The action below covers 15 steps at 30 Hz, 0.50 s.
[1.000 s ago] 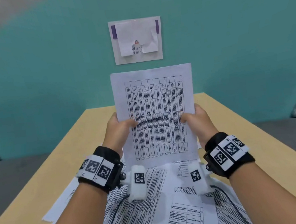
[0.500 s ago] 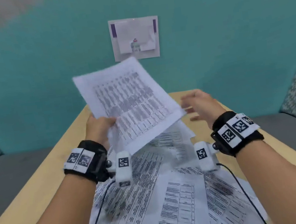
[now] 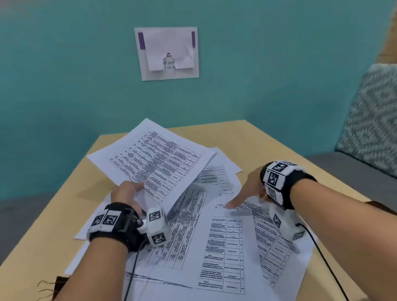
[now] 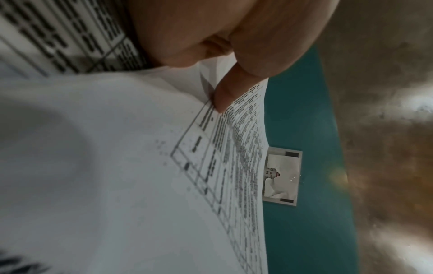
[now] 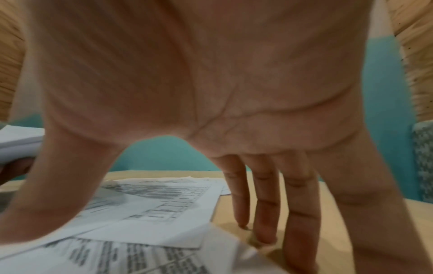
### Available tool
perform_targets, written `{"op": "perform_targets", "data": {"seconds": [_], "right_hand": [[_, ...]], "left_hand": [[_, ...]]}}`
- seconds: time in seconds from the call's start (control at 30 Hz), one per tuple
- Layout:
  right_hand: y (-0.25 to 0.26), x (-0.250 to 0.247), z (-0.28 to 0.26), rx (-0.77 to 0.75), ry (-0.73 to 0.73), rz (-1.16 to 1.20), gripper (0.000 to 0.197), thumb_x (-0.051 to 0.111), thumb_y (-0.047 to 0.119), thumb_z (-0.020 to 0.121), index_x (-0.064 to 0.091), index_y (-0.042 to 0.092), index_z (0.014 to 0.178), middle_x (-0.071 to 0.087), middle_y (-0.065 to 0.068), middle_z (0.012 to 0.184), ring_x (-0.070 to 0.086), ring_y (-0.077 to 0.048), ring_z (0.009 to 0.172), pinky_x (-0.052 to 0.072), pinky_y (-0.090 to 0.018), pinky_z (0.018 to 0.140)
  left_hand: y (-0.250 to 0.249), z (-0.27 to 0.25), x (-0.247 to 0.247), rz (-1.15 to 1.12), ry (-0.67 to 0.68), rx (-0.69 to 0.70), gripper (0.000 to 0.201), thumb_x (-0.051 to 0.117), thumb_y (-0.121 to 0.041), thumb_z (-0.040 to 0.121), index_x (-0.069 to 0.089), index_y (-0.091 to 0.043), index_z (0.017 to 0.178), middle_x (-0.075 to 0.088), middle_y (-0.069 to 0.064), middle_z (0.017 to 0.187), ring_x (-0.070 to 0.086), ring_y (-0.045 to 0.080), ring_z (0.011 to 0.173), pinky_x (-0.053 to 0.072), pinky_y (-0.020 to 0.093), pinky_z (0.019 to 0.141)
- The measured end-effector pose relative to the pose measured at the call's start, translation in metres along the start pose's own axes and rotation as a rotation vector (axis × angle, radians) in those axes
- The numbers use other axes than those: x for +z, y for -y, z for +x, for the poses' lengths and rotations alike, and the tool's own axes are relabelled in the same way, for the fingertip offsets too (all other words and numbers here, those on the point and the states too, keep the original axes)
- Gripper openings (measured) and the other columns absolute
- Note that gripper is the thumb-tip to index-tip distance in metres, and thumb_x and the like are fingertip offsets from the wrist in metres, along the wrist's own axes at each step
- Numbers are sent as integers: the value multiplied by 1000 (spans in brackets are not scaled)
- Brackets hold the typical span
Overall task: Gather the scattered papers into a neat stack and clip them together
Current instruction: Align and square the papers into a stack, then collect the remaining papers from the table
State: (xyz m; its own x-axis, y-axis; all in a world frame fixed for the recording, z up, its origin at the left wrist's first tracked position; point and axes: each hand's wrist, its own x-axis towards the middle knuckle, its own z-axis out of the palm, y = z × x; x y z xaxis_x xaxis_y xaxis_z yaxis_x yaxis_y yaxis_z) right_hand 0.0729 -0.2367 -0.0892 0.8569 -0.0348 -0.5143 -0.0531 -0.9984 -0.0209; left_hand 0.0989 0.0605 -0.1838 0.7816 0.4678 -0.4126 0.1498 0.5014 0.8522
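Note:
My left hand (image 3: 132, 190) grips a thin stack of printed sheets (image 3: 154, 160) by its near corner, tilted above the table's left side. In the left wrist view the thumb (image 4: 222, 96) presses on top of the held sheets (image 4: 140, 166). More printed papers (image 3: 212, 247) lie scattered and overlapping on the wooden table (image 3: 272, 140). My right hand (image 3: 245, 194) is down on the right of the pile, fingers (image 5: 264, 213) straight, tips on the table at a sheet's edge, thumb on the paper. Binder clips (image 3: 50, 288) with gold wire handles lie near my left forearm.
A teal wall with a taped paper notice (image 3: 169, 52) stands behind the table. A patterned cushion (image 3: 388, 125) sits on a grey bench at the right. A small dark object (image 3: 383, 207) lies at the table's right edge, half hidden by my right arm.
My right hand let go of the upright sheets and dropped to the loose papers at the right. My left hand alone lowered and tilted the sheets toward the left.

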Motion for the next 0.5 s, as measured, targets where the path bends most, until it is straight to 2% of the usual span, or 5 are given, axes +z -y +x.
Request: {"op": "perform_targets", "data": {"seconds": [0.07, 0.17, 0.37, 0.43, 0.5], "right_hand": [[8, 4, -7, -26, 45, -17, 81, 68, 66, 81, 53, 11, 139, 65, -4, 123, 56, -22, 105, 41, -32, 90], [23, 12, -9, -34, 151, -28, 84, 62, 47, 95, 25, 6, 157, 29, -10, 163, 34, -28, 147, 34, -36, 111], [28, 12, -7, -64, 150, -14, 75, 56, 33, 101, 18, 2, 158, 17, -10, 167, 24, -27, 151, 30, -34, 114], [26, 11, -6, -32, 108, -2, 66, 61, 34, 99, 36, 2, 151, 36, -12, 158, 38, -28, 143, 37, -34, 108], [24, 11, -1, -15, 74, 0, 39, 68, 37, 94, 61, 5, 114, 59, -12, 121, 53, -25, 114, 44, -30, 92]], "left_hand": [[-1, -4, 0, 11, -9, -4, 64, 68, 4, 84, 45, -2, 143, 49, 5, 135, 47, 40, 129, 32, 70, 106], [0, -7, -2, 11, 14, -11, 67, 68, 5, 83, 44, -2, 144, 51, 5, 134, 45, 39, 131, 29, 71, 107], [6, 9, -1, -11, 30, -8, 51, 72, 4, 75, 54, 0, 122, 60, 10, 128, 54, 38, 124, 33, 70, 107], [4, 8, 0, -17, 33, -6, 69, 73, 4, 70, 50, -2, 135, 58, 10, 133, 53, 40, 127, 33, 68, 109], [4, 5, 2, -15, 23, 26, 69, 68, 8, 80, 45, -2, 144, 51, 4, 132, 47, 37, 132, 30, 63, 114]]}}
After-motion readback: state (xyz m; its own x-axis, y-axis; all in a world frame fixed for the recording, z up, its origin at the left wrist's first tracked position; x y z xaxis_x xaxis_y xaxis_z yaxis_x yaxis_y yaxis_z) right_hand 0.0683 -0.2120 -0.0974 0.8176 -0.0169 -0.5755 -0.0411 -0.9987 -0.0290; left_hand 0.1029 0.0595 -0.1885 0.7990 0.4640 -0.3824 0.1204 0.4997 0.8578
